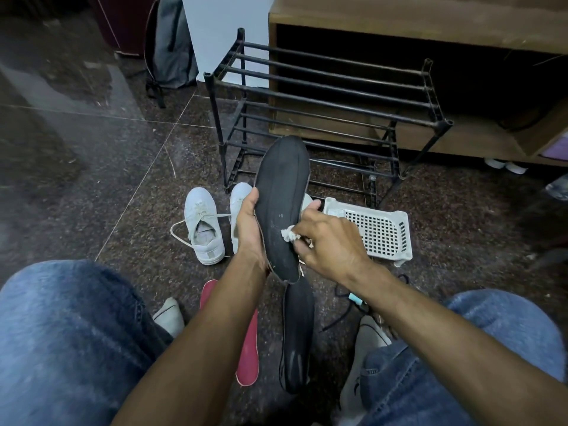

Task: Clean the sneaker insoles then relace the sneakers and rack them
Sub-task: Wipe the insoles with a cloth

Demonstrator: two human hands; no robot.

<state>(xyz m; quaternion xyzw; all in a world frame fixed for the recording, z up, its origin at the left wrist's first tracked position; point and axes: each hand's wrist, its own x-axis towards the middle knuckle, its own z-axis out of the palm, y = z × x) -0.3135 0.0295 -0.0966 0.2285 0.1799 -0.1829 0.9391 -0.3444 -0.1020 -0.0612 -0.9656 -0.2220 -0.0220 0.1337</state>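
My left hand (247, 222) grips a black insole (282, 192) by its left edge and holds it upright over the floor. My right hand (329, 241) pinches a small white wad of cloth (289, 234) against the insole's lower face. A second black insole (297, 339) and a red insole (246, 342) lie on the floor between my knees. A white sneaker (204, 224) with a loose lace stands to the left; its pair (238, 198) is partly hidden behind my left hand. The black metal shoe rack (322, 96) stands beyond.
A white perforated plastic basket (378, 232) lies on the floor to the right of my hands. A dark lace (341, 318) trails by my right leg. A wooden cabinet (430, 20) stands behind the rack, and a grey backpack (172, 44) leans at the back left.
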